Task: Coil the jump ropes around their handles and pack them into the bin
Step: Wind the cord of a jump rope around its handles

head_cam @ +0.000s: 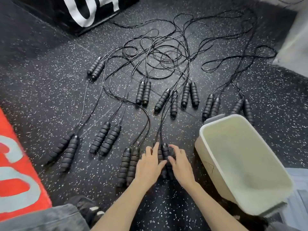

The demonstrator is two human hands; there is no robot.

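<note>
Resting on near handle pair (164, 157): left hand (148, 165), right hand (179, 164), fingers spread, loosely curling over it; bin (208, 152) sitting just right.

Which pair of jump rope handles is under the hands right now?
The handle pair nearest the camera, just left of the bin; the left hand and right hand both rest on it. Every other pair lies untouched.
</note>
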